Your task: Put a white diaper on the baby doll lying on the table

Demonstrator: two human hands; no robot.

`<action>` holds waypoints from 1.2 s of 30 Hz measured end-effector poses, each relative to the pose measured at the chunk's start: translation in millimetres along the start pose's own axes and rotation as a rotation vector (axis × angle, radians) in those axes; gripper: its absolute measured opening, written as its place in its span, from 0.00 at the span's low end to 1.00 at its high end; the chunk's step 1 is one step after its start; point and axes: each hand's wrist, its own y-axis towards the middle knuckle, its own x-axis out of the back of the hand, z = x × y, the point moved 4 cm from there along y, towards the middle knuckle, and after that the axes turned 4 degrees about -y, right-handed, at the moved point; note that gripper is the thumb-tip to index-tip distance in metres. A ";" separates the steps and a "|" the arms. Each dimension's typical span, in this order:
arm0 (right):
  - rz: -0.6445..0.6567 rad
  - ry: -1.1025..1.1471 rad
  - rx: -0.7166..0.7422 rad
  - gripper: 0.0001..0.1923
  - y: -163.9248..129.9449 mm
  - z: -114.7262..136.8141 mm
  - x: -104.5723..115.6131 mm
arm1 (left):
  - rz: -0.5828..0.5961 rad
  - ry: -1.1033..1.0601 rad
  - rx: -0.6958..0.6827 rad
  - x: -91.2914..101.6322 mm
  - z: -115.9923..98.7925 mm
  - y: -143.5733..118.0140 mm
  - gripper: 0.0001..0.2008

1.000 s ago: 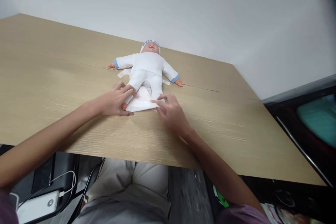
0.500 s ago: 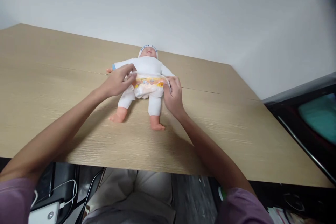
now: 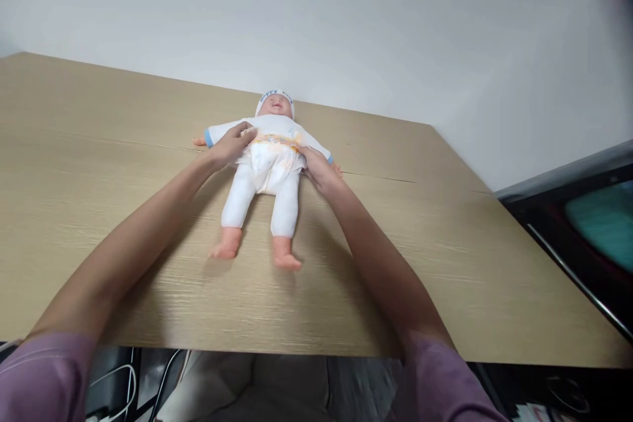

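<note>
A baby doll [image 3: 236,201] in a white suit and a printed cap lies on its back, feet towards me. Round its hips is a white diaper [image 3: 273,168] with an orange-yellow printed waistband. My left hand [image 3: 233,145] is closed on the diaper's waist at the left side, its fingertips over the band. At the opposite side, my right hand [image 3: 316,163] grips the other end of the waistband, thumb on top and the other fingers largely hidden.
The wooden table [image 3: 148,277] has a thin seam across it and meets a pale wall [image 3: 346,26] at the back. A dark-framed object with a teal panel [image 3: 601,221] stands at the right. Below the front edge are a white cable [image 3: 132,382] and several papers [image 3: 531,412].
The diaper's front now sits higher and flatter on the doll's belly. Both hands have drawn closer to its waist. The doll's legs look straighter and nearer to me, and the view has shifted slightly.
</note>
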 end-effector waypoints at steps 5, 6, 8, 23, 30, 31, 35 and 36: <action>0.153 0.139 -0.047 0.19 -33.3 -11.8 11.8 | 0.113 -0.014 0.106 -1.9 -5.6 -39.4 0.24; 0.162 0.124 -0.022 0.21 -38.8 -12.8 15.4 | 0.107 0.040 0.123 0.2 -6.0 -42.8 0.22; 0.081 0.030 0.082 0.23 -47.9 -14.3 26.4 | 0.039 0.153 0.135 6.7 -7.8 -43.9 0.15; -0.311 -0.872 0.282 0.14 -94.6 -31.6 63.2 | 0.171 0.960 -0.504 -108.2 -77.4 -56.9 0.20; -0.277 -0.879 0.027 0.20 -84.2 -36.4 71.9 | 0.130 1.023 -0.446 -106.2 -65.8 -58.1 0.25; -0.264 -0.882 0.015 0.21 -84.3 -36.5 72.5 | 0.126 1.022 -0.436 -105.8 -66.2 -58.4 0.25; -0.146 -0.740 0.071 0.25 -85.4 -35.3 73.1 | 0.130 0.994 -0.414 -105.4 -67.1 -57.8 0.28; -0.120 -0.673 0.096 0.26 -85.4 -34.0 74.1 | 0.133 0.984 -0.410 -105.3 -66.8 -57.3 0.28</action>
